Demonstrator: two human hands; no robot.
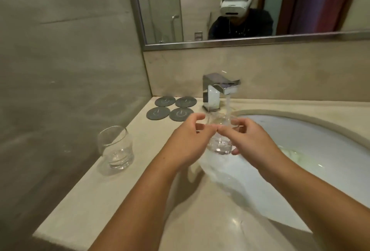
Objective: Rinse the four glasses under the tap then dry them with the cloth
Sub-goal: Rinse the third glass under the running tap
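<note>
- Both hands, left hand [185, 142] and right hand [253, 144], fingers wrapped round one glass [220, 136] over the sink [320, 150].
- Tap [219, 88] water streams into it.
- Second glass [116, 147] stands on the surface [96, 194], left.

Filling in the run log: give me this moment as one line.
step: rinsing | glass in hands under running tap | left hand, right hand both gripping | second glass on counter

Dim, warm indoor light w/ a greenish-beige cast. Soft shadows of the arms fall on the table [124, 186] toward the near edge. Small bright glare spot on the table near the bottom; sheen on the tap [220, 86]. Wide-angle bend at edges: mirror [200, 45] frame tilts. Overall soft, compressed; hands slightly blurred.
</note>
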